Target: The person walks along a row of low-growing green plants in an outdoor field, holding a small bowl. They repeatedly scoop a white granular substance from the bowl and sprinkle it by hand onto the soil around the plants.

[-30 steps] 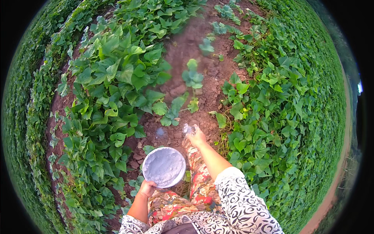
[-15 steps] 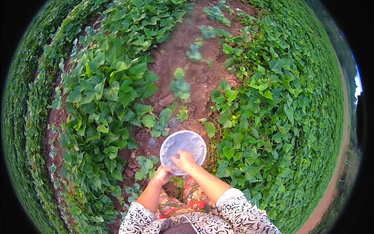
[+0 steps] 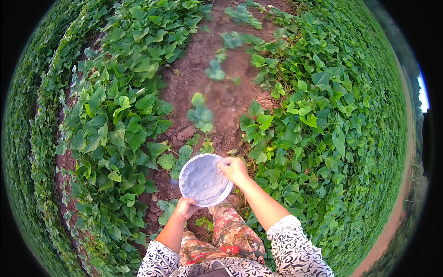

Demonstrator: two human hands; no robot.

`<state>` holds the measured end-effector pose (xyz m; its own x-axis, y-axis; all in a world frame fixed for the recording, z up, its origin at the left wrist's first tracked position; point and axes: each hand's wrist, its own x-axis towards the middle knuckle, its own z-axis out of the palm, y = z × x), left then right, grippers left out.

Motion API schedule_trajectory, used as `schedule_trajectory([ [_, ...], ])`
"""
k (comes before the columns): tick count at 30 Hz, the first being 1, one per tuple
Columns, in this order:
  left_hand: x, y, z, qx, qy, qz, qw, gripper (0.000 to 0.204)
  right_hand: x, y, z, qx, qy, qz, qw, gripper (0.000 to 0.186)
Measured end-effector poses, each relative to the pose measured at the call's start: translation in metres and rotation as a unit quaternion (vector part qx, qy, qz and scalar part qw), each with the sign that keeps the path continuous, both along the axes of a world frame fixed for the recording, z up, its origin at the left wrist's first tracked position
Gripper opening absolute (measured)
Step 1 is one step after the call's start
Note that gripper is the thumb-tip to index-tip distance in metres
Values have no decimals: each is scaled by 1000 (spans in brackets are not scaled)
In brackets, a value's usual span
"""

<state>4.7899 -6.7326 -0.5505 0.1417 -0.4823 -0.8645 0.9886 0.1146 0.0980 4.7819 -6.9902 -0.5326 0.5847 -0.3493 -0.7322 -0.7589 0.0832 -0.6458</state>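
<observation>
My left hand [image 3: 186, 206] grips the near rim of a white round bowl [image 3: 182, 171] filled with pale grey powder [image 3: 200, 182]. My right hand [image 3: 229, 167] is at the bowl's upper right, fingers pinched over the powder; what is between them is too small to make out. The bowl is in front of my floral trousers [image 3: 230, 231], above reddish, cloddy soil [image 3: 180, 106]. Small seedlings with blue-green leaves [image 3: 200, 115] grow along the strip of soil beyond the bowl.
Dense leafy vines [image 3: 120, 120] border the soil strip on the left, with further rows beyond them. A broad mass of similar vines [image 3: 323, 138] covers the right side. A dirt path [image 3: 390, 228] curves along the far right edge.
The bowl came up and rightward, then shifted slightly left. My right hand went from low over the soil into the powder, then moved to the bowl's right rim. The view has moved forward.
</observation>
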Motion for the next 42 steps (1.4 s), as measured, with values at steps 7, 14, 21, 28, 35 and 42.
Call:
schedule_trajectory([
  [7, 9, -9, -3, 11, 9, 36, 999, 66, 87, -75, -46, -274, -2, 27, 961, 30],
  [14, 25, -63, 26, 3, 15, 14, 1000, 64, 42, -31, 20, -114, -46, 224, 967, 25],
  [21, 62, -147, 60, -33, -46, -2, 998, 58, 55, -54, 52, -145, -56, 210, 965, 42],
  [28, 103, -209, 24, -68, -11, -38, 997, 55, 81, -113, 37, -163, -114, 151, 968, 23],
  [35, 161, -265, -32, -5, -25, -58, 998, 54, 160, -233, -20, -32, -50, 38, 998, 17],
  [42, 213, -287, -48, 26, -6, -5, 1000, 61, 278, -326, -97, -231, -70, 0, 971, 48],
])
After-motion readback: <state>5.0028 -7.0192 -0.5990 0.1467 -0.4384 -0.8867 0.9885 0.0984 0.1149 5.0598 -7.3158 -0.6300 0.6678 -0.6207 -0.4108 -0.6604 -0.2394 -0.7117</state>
